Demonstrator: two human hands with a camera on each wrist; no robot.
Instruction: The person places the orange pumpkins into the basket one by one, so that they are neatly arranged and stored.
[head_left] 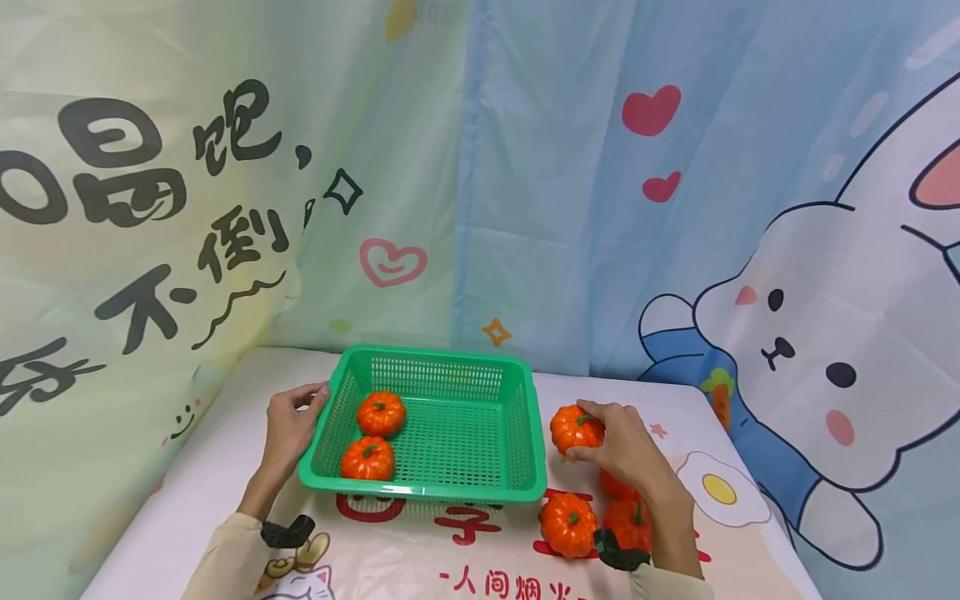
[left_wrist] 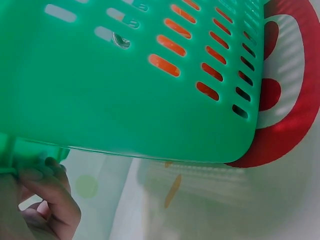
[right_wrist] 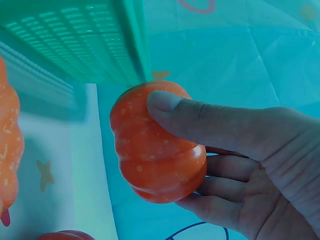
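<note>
A green plastic basket point(head_left: 423, 492) with slotted walls stands on the table, holding two small orange pumpkins, one pumpkin point(head_left: 381, 414) behind the other pumpkin point(head_left: 368, 460) along its left side. My left hand point(head_left: 288, 429) grips the basket's left rim; in the left wrist view its fingers point(left_wrist: 55, 192) curl at that edge. Just right of the basket, my right hand point(head_left: 630, 446) holds another pumpkin point(head_left: 573, 431) between thumb and fingers. The right wrist view shows the thumb lying across this ribbed pumpkin point(right_wrist: 155, 145), the other fingers partly hidden behind it.
In front of my right hand lie more pumpkins: one pumpkin point(head_left: 568, 525) in plain sight, others such as this pumpkin point(head_left: 628, 518) partly covered by my wrist and its strap. A printed cloth point(head_left: 405, 550) covers the table. A patterned curtain point(head_left: 525, 208) hangs behind it.
</note>
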